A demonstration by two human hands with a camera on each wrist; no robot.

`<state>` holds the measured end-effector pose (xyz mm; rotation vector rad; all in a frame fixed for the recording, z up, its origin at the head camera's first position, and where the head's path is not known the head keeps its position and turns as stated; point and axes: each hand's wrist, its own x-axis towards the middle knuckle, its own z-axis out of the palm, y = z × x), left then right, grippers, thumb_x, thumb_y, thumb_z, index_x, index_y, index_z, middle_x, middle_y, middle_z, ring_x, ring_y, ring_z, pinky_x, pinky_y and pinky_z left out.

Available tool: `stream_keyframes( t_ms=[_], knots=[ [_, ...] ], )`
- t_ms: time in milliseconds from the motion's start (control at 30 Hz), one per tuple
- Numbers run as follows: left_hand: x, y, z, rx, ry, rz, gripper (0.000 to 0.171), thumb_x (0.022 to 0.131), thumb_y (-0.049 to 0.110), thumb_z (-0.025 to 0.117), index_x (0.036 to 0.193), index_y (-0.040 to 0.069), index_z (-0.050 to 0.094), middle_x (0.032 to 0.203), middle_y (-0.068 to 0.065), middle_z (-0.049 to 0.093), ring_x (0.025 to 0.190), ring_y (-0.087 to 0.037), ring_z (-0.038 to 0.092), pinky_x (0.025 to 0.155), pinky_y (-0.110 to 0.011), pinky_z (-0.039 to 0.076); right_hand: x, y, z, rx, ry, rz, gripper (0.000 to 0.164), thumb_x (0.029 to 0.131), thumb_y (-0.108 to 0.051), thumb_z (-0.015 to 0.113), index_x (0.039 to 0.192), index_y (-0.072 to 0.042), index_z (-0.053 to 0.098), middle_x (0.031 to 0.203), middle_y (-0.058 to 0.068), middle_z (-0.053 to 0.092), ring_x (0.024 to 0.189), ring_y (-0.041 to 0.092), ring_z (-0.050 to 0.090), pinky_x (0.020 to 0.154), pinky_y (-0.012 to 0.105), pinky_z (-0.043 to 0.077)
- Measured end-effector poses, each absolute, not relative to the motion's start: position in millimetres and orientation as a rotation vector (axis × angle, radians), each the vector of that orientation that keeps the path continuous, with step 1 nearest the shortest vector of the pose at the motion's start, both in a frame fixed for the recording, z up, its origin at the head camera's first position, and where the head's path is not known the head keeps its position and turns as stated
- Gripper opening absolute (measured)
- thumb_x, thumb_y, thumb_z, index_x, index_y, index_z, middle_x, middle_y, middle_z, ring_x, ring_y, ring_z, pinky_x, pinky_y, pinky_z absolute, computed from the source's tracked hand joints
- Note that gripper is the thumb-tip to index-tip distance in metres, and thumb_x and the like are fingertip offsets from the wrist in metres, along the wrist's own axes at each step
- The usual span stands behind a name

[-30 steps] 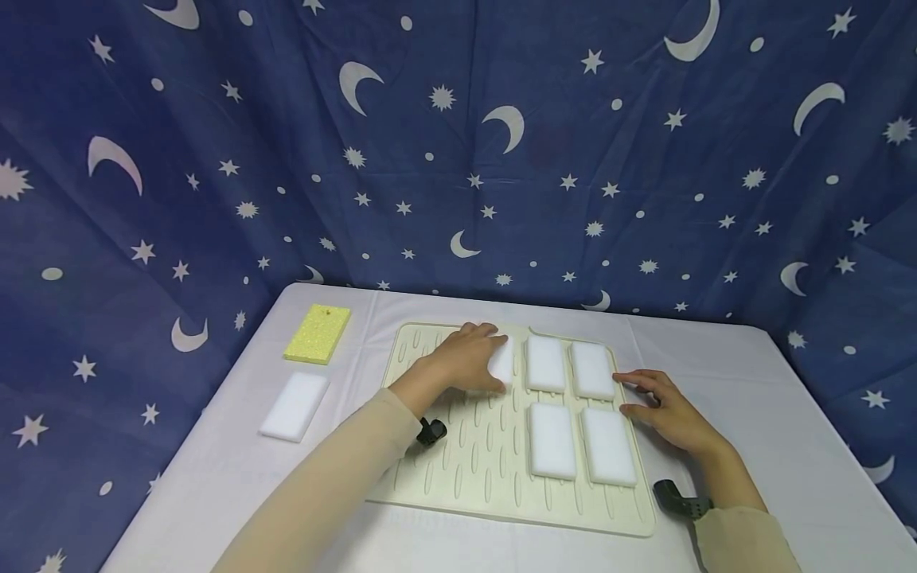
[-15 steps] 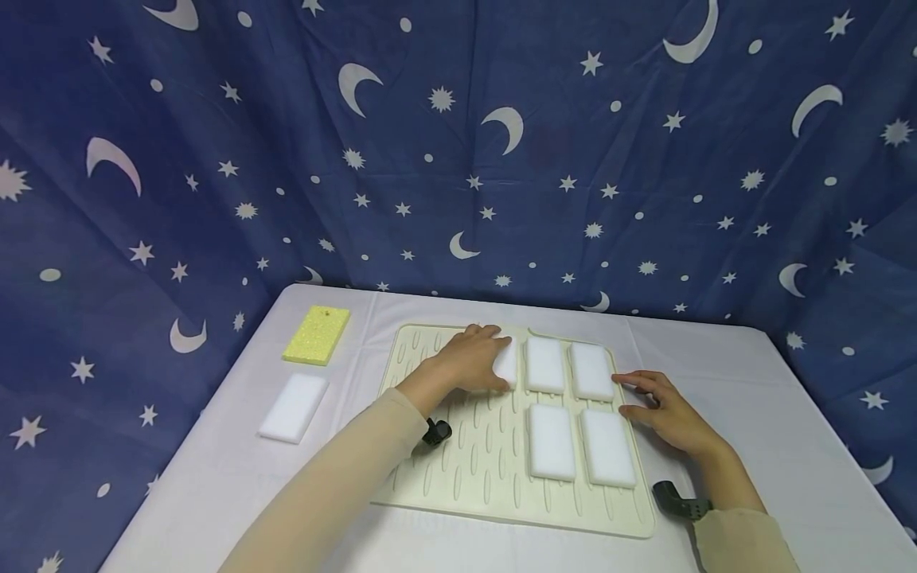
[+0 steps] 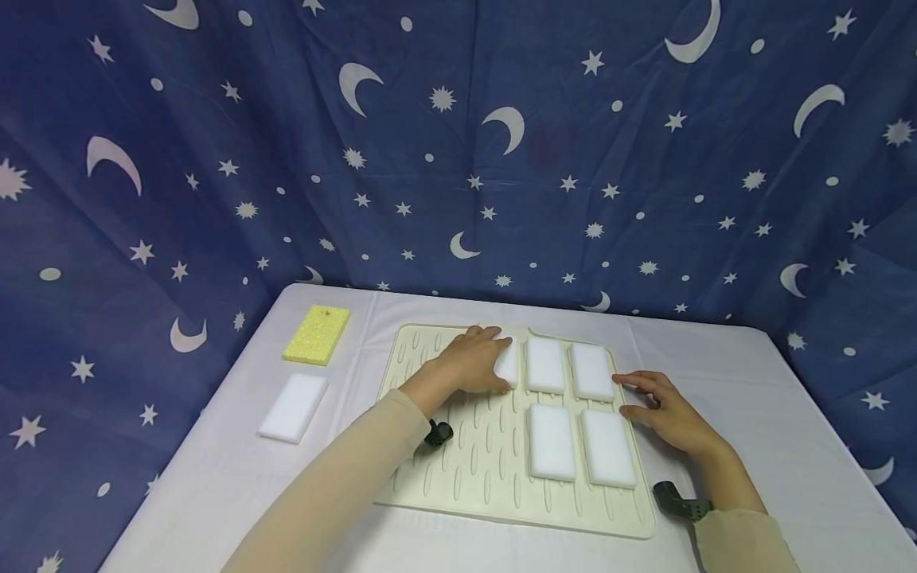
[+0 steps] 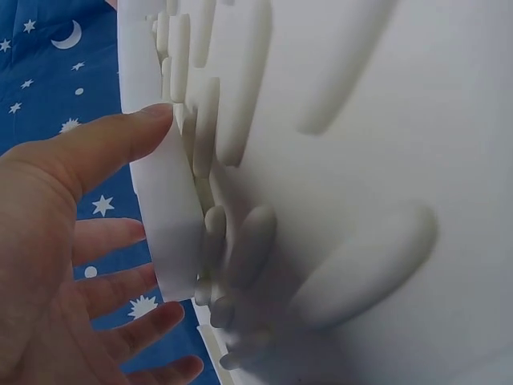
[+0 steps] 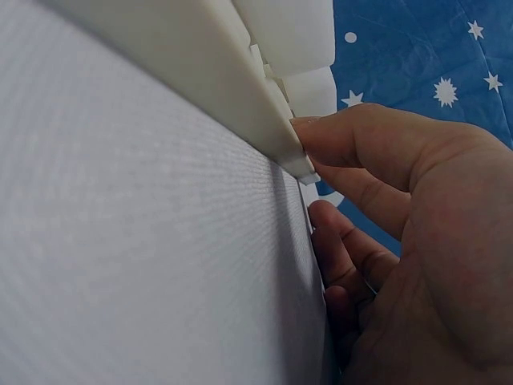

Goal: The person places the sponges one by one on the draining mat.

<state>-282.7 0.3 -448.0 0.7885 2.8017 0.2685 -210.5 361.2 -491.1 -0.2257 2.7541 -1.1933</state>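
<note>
My left hand [image 3: 469,360] grips a white sponge [image 3: 507,364] by its ends, thumb near and fingers far, on the ridged cream drying mat [image 3: 466,477]. The left wrist view shows the thumb against one end of that sponge [image 4: 168,216], low over the mat's ribs. Four's-worth of similar sponges aside, the nearest white sponge [image 3: 545,364] lies just to its right. My right hand [image 3: 666,410] rests at the mat's right edge. In the right wrist view its thumb [image 5: 337,136] touches the mat's rim [image 5: 272,132], with the other fingers loosely bent by the cloth.
Several white sponges lie in two rows on the mat's right half, including a front one [image 3: 609,447]. Left of the mat, a yellow sponge [image 3: 317,335] and a white sponge [image 3: 294,407] lie on the white tablecloth [image 3: 444,541]. A blue patterned curtain [image 3: 458,159] hangs behind.
My left hand has shifted slightly right with the white sponge, then nearly stopped. The right hand stays at the mat's edge.
</note>
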Motion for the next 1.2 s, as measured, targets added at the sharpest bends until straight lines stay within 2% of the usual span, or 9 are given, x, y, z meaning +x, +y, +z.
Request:
stream_keyframes(
  t_ms=[667,933,1200],
  knots=[
    [-277.1,1.3,-446.5,0.764,2.818,0.304,0.089,0.088,0.05,0.078,0.161,0.018,0.038,0.169,-0.008,0.032,0.155,-0.035,0.029,0.124,-0.053,0.03,-212.0,363.0,-493.5,-0.228,2.732,-1.208,0.06,0.094,-0.027,0.075,0.149,-0.012,0.055,0.154,0.024,0.034,0.144,0.048,0.033,0.114,0.078,0.019],
    [-275.6,0.9,-446.5,0.739,2.791,0.328,0.093,0.091,0.05,0.075,0.165,0.021,0.028,0.172,-0.007,0.024,0.158,-0.036,0.023,0.125,-0.055,0.026,-211.7,362.9,-493.6,-0.211,2.739,-1.191,0.06,0.094,-0.029,0.075,0.149,-0.013,0.055,0.154,0.023,0.034,0.144,0.048,0.034,0.115,0.078,0.02],
    [-276.3,0.5,-447.6,0.738,2.781,0.358,0.094,0.091,0.049,0.075,0.166,0.024,0.025,0.174,-0.007,0.018,0.159,-0.038,0.019,0.126,-0.059,0.023,-211.4,362.5,-492.7,-0.221,2.744,-1.19,0.059,0.095,-0.029,0.075,0.148,-0.012,0.056,0.153,0.024,0.036,0.142,0.048,0.036,0.114,0.078,0.019]
  ],
)
